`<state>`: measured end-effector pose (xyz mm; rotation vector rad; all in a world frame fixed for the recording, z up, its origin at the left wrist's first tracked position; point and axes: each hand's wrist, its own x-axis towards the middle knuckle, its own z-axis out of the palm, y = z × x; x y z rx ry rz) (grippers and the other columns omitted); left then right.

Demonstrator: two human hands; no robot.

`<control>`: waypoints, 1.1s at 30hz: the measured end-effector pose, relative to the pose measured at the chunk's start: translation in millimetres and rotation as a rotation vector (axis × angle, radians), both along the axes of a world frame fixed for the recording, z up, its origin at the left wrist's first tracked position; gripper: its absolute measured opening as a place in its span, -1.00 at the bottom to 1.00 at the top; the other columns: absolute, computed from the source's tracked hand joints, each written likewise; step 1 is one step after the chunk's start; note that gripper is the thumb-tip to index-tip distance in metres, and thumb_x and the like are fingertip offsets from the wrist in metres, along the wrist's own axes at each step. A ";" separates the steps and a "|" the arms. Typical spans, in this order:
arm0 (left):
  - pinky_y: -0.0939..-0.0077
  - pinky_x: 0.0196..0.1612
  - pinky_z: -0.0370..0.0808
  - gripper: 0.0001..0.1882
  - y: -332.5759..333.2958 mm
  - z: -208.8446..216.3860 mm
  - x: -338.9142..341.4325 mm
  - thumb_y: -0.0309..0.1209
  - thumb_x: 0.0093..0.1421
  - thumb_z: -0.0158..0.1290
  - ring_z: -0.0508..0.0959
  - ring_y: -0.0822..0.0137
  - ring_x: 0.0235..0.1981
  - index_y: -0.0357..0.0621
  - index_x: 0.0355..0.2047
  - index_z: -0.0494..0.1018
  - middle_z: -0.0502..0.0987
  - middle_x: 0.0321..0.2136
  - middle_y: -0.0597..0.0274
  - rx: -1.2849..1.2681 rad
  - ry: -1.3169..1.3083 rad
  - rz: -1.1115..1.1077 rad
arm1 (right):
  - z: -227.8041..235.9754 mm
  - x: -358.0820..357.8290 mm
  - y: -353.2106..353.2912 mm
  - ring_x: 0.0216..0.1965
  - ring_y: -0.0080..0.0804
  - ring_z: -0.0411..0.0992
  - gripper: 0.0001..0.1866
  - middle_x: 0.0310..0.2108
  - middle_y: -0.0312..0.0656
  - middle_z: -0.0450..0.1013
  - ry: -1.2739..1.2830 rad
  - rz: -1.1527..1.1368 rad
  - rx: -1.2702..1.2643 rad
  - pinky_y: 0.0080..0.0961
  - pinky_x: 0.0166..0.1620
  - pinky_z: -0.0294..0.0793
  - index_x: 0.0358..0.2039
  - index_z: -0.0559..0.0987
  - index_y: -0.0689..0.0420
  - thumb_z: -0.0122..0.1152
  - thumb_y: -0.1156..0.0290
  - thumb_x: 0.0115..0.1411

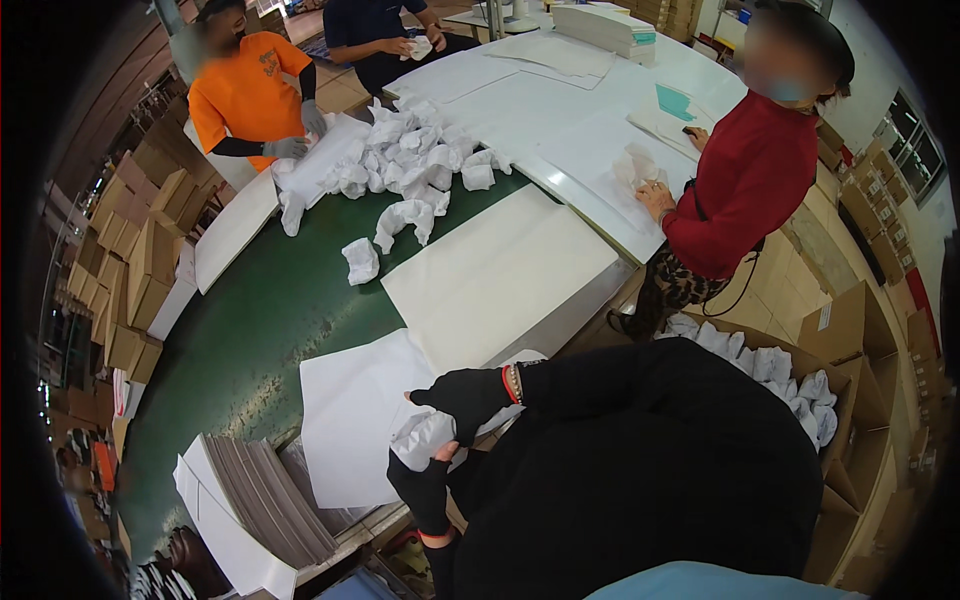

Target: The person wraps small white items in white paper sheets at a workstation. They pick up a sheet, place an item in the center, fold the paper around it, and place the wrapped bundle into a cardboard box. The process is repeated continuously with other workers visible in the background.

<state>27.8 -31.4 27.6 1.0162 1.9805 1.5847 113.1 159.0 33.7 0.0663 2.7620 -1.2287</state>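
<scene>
A small bundle wrapped in white paper (422, 440) is held between my two hands, close to my body. My right hand (465, 400), in a black fingerless glove, is closed over its upper side. Below it, my left hand (425, 490), gloved the same way, grips the bundle from beneath with the thumb against the paper. What lies inside the wrapping is hidden. Just beyond my hands lies a loose white paper sheet (350, 420), overlapping a large stack of pale paper (500, 270).
White wrapped bundles (420, 150) are heaped across the green table (270, 330). Grey cardboard sheets (255, 495) stand at lower left. On the right, an open carton (845, 400) holds more wrapped bundles. Co-workers in orange (255, 90), dark blue (365, 30) and red (745, 180) handle paper.
</scene>
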 end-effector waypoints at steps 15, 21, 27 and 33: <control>0.48 -0.24 0.47 -0.56 -4.4 3.8 -13.1 -0.42 -0.13 0.36 0.55 0.34 -0.37 -0.37 -0.24 0.51 0.57 -0.41 0.15 -0.030 -0.114 -0.009 | -10.9 10.8 7.9 -0.23 -0.07 0.48 -0.20 -0.30 0.03 0.50 0.010 0.057 -0.111 -0.31 -0.16 0.43 -0.28 0.57 0.28 0.45 -0.20 -0.35; 0.47 -0.24 0.46 -0.49 -8.4 3.7 -22.2 -0.41 -0.14 0.35 0.53 0.35 -0.34 -0.38 -0.17 0.49 0.56 -0.36 0.15 -0.062 -0.169 0.053 | -6.3 12.8 15.7 -0.23 -0.05 0.47 -0.13 -0.31 0.09 0.49 -0.184 0.029 0.079 -0.31 -0.17 0.44 -0.30 0.55 0.37 0.45 -0.23 -0.39; 0.39 -0.09 0.44 -0.41 -22.8 -5.1 -28.4 -0.39 -0.09 0.26 0.51 0.30 -0.21 -0.38 -0.02 0.42 0.53 -0.22 0.10 0.093 -0.386 0.090 | 14.0 6.2 6.9 -0.34 -0.19 0.51 -0.36 -0.39 0.00 0.54 -0.106 0.024 -0.218 -0.36 -0.26 0.46 -0.36 0.61 0.26 0.50 0.00 -0.37; 0.44 0.00 0.41 -0.43 -32.4 -15.8 -34.6 -0.43 -0.03 0.14 0.50 0.29 -0.11 -0.40 0.02 0.36 0.49 -0.07 0.02 0.222 -0.668 0.023 | 54.9 3.2 16.8 -0.41 -0.54 0.49 -0.59 -0.45 -0.22 0.57 -0.293 0.239 -0.654 -0.57 -0.27 0.47 -0.32 0.61 0.26 0.51 0.31 -0.17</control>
